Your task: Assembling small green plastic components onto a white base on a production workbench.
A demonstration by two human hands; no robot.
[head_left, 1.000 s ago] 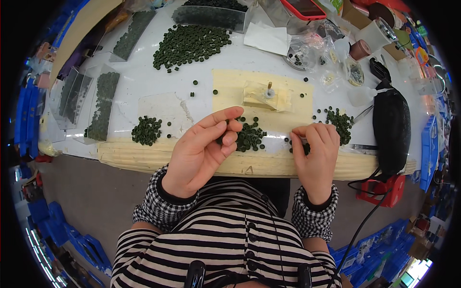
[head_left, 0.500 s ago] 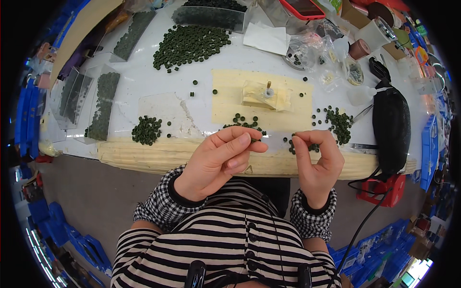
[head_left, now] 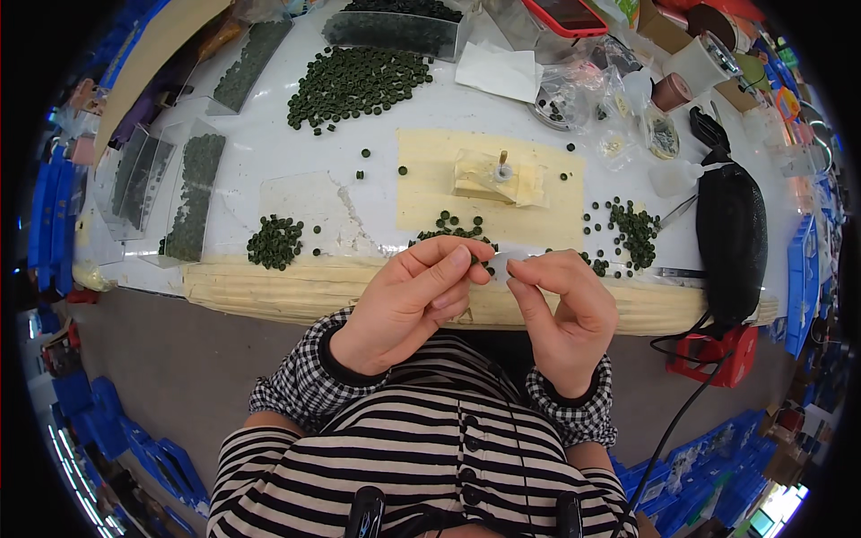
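My left hand (head_left: 404,300) is raised over the table's near edge, its thumb and fingertips pinching a small dark green bead (head_left: 474,260). Close by on the right, my right hand (head_left: 569,314) has thumb and forefinger pressed together in a pinch. A dark speck shows at those fingertips, too small to name. Just beyond the left fingers lies a small group of green beads (head_left: 446,221), partly hidden by the hand. A few more sit behind the right hand, beside a bead pile (head_left: 633,235) on the right.
A large bead heap (head_left: 359,85) lies at the back, a smaller pile (head_left: 275,242) at left. Clear trays of beads (head_left: 195,197) stand on the left. A taped block with a peg (head_left: 498,179) sits mid-table. A black pouch (head_left: 731,242) and red phone (head_left: 567,16) are at right.
My right hand has moved left, bringing its pinched fingertips close to my left hand. The left hand has barely shifted and keeps its pinch on the bead.
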